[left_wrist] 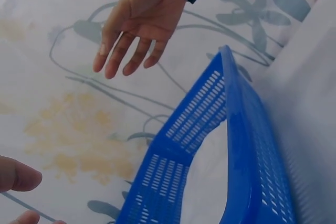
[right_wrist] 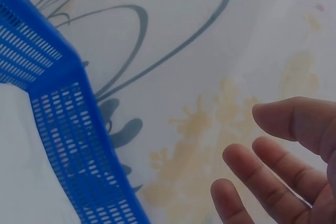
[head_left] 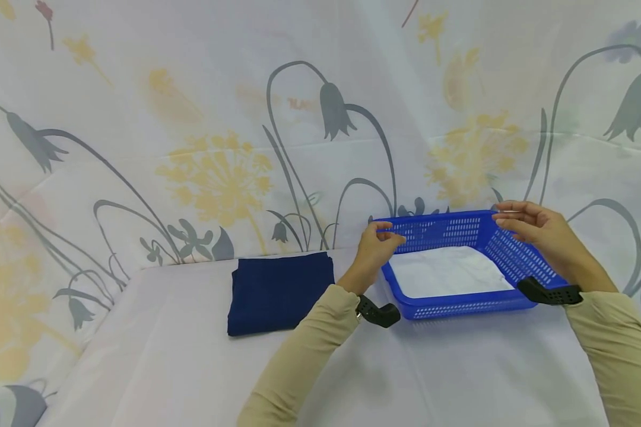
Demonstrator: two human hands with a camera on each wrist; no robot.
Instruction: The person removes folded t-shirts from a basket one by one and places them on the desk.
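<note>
A blue plastic basket (head_left: 470, 301) with slotted walls stands on the table, and a folded white cloth (head_left: 448, 273) lies flat inside it. Over the basket's left rim is my left hand (head_left: 373, 252), fingers loosely bent and nothing between them. My right hand (head_left: 536, 228) hovers above the right side of the basket, its fingers relaxed and holding nothing. In the left wrist view the right hand (left_wrist: 142, 24) hangs apart from the basket with fingers spread. To the left of the basket lies a folded navy cloth (head_left: 278, 290), partly covered by my left forearm.
The table (head_left: 181, 367) has a white covering. Behind it hangs a pale curtain (head_left: 213, 89) printed with grey and yellow flowers, close to the basket's back rim. Black bands (head_left: 379, 311) are strapped on both wrists.
</note>
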